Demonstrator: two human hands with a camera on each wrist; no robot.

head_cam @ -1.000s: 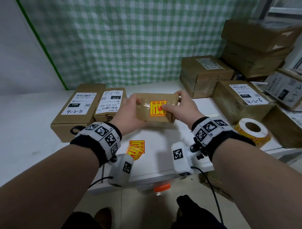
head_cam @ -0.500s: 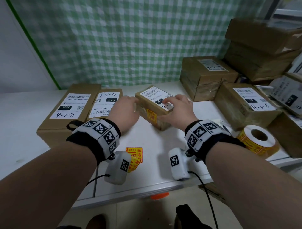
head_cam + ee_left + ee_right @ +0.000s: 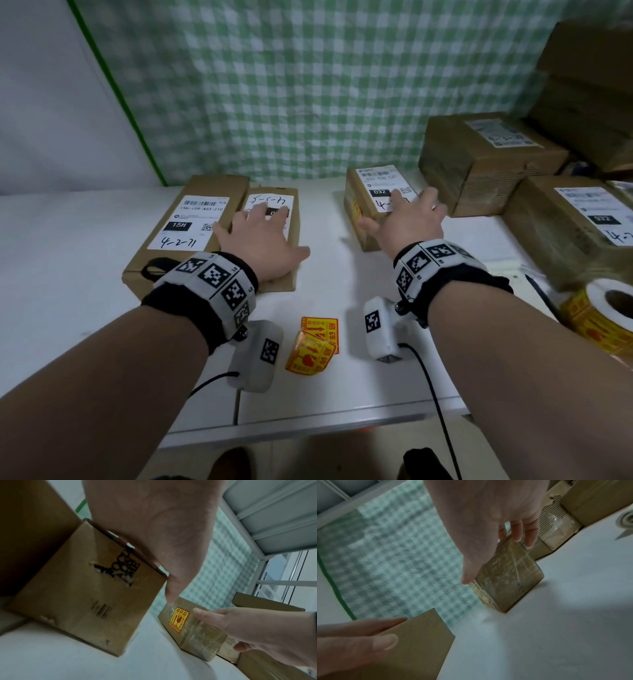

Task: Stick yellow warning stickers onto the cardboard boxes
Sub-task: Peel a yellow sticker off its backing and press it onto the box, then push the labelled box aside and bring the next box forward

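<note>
The small taped box (image 3: 371,209) with a yellow warning sticker (image 3: 179,618) on its side stands on the white table (image 3: 102,291), and my right hand (image 3: 409,226) rests on top with spread, relaxed fingers, gripping nothing. My left hand (image 3: 262,240) lies flat and open on the narrow labelled box (image 3: 274,240) beside the long box (image 3: 191,226). Loose stickers (image 3: 313,344) lie near the table's front edge, the sticker roll (image 3: 603,315) at far right.

Long box (image 3: 161,246): label "15H-159-A03-210", "15H", handwritten "4-2-71". Small box (image 3: 368,205): "032" (yellow sticker (image 3: 179,618) reads "易碎品"). Right box (image 3: 561,233): "032". Other print is illegible.
</note>
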